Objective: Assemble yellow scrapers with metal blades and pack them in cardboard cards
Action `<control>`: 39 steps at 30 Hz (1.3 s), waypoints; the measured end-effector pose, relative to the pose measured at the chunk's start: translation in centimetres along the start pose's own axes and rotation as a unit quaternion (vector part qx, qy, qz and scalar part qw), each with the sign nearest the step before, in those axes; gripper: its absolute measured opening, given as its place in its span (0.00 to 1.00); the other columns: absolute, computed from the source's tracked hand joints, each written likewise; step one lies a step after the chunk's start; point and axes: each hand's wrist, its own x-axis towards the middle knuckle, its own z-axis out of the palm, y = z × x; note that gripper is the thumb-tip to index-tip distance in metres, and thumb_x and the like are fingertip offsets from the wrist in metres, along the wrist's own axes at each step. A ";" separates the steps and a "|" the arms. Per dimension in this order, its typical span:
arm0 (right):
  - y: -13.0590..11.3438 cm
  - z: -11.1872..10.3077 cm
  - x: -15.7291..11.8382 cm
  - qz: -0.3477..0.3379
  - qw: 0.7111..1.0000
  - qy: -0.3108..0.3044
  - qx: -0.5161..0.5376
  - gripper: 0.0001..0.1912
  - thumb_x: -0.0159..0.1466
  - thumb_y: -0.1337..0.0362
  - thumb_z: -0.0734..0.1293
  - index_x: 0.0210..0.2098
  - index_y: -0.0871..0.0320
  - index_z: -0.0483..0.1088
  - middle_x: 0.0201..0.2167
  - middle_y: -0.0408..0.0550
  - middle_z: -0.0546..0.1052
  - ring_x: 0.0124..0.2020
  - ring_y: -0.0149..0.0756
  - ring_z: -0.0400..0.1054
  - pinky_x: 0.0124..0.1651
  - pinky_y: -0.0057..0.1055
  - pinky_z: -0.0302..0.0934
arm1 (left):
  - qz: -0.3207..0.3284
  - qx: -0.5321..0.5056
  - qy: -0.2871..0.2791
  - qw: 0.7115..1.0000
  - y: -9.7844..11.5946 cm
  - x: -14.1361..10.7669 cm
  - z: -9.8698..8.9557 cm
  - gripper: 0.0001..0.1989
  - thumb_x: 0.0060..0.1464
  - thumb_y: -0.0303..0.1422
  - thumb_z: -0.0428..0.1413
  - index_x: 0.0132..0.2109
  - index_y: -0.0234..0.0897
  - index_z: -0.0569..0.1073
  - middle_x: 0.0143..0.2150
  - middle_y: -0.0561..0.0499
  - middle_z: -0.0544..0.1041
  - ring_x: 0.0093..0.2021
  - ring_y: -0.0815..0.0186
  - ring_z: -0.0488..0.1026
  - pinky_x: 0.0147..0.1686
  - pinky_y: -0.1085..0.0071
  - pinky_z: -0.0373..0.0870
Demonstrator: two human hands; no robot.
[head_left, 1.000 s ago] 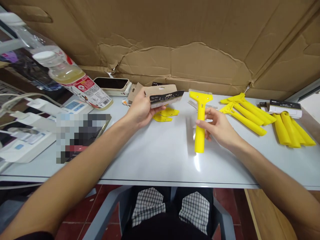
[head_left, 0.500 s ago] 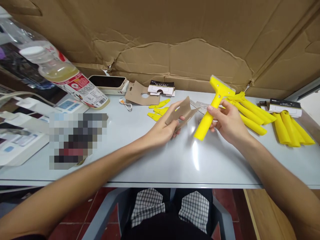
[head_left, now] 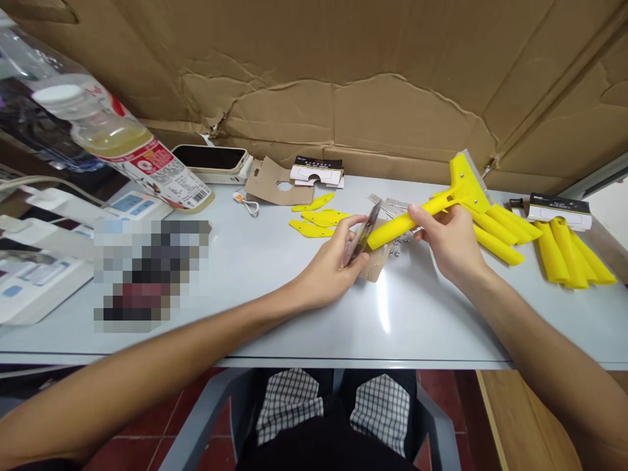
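My left hand (head_left: 336, 265) is closed on a folded card (head_left: 364, 232), one flap of which hangs below it. A yellow scraper (head_left: 417, 219) is held by the handle in my right hand (head_left: 449, 239), its blade end up and to the right. The handle's lower end meets the card. Behind my hands lie thin metal strips (head_left: 392, 204) and small screws (head_left: 398, 248). Flat yellow pieces (head_left: 318, 219) rest left of them. Several yellow handles (head_left: 500, 229) lie partly hidden behind my right hand.
More yellow handles (head_left: 572, 252) stick out of a black-and-white sleeve (head_left: 559, 208) at the right. At the left are a bottle (head_left: 147, 157), a phone (head_left: 210, 158) and a power strip (head_left: 36, 281). A cardboard wall (head_left: 363, 118) closes off the back.
My right hand has turned the scraper flatter, its head swinging right and its handle end moving left to the card. The card has turned in my left hand, uncovering more yellow pieces and screws.
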 end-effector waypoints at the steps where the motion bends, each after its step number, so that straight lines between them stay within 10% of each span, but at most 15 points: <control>1: 0.2 0.2 -0.1 -0.007 1.000 -0.003 -0.013 0.26 0.56 0.44 0.83 0.36 0.52 0.70 0.36 0.47 0.78 0.38 0.41 0.74 0.33 0.36 0.69 | -0.019 -0.040 -0.005 0.999 0.1 -0.1 0.1 0.36 0.59 0.33 0.63 0.71 0.46 0.62 0.60 0.39 0.76 0.62 0.47 0.74 0.63 0.44 0.70; 10: 0.3 0.4 -0.2 0.015 1.000 -0.003 -0.023 0.30 0.55 0.40 0.81 0.41 0.51 0.66 0.38 0.45 0.81 0.41 0.42 0.79 0.45 0.38 0.75 | -0.133 -0.409 -0.063 0.900 1.2 0.2 0.5 0.23 0.60 0.49 0.62 0.55 0.40 0.78 0.57 0.38 0.83 0.64 0.43 0.76 0.65 0.42 0.70; 14: 0.1 0.2 -0.2 0.000 1.000 0.013 -0.020 0.27 0.56 0.42 0.81 0.40 0.50 0.67 0.39 0.46 0.81 0.44 0.42 0.80 0.48 0.38 0.75 | -0.159 -0.378 -0.015 0.912 0.3 0.4 0.4 0.14 0.58 0.36 0.70 0.45 0.39 0.75 0.44 0.47 0.82 0.49 0.58 0.80 0.61 0.53 0.74; 20: 0.1 0.4 -0.6 0.000 0.999 0.011 -0.048 0.28 0.58 0.40 0.79 0.41 0.50 0.66 0.39 0.46 0.80 0.44 0.43 0.79 0.48 0.40 0.75 | -0.164 -0.405 -0.033 0.899 0.8 0.2 0.6 0.36 0.46 0.23 0.75 0.59 0.45 0.70 0.56 0.46 0.81 0.58 0.52 0.80 0.60 0.49 0.75; 39: -0.9 0.9 -1.5 0.010 0.991 -0.106 -0.087 0.27 0.54 0.41 0.83 0.29 0.55 0.74 0.31 0.51 0.81 0.32 0.42 0.72 0.34 0.39 0.66 | -0.048 -0.271 0.065 0.959 0.0 -0.2 1.5 0.40 0.38 0.29 0.80 0.57 0.41 0.71 0.54 0.46 0.81 0.56 0.55 0.78 0.59 0.56 0.74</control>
